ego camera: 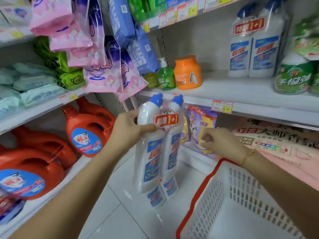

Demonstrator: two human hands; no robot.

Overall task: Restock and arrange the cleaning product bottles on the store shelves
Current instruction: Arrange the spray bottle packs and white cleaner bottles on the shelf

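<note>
Beside the basket [222,192], the left hand [133,129] has its grip round the twin-pack [160,152] at the necks, likely to shelve it upright; the right hand [221,142] is loosely curled and empty.

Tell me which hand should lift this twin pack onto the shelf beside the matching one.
Left. The left hand grips the twin pack by its necks, while the right hand holds nothing, its fingers loosely curled beside it. The matching pack stands up to the right, with bare shelf beside it.

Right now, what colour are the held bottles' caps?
Blue caps on the white twin-pack bottles; head view.
</note>
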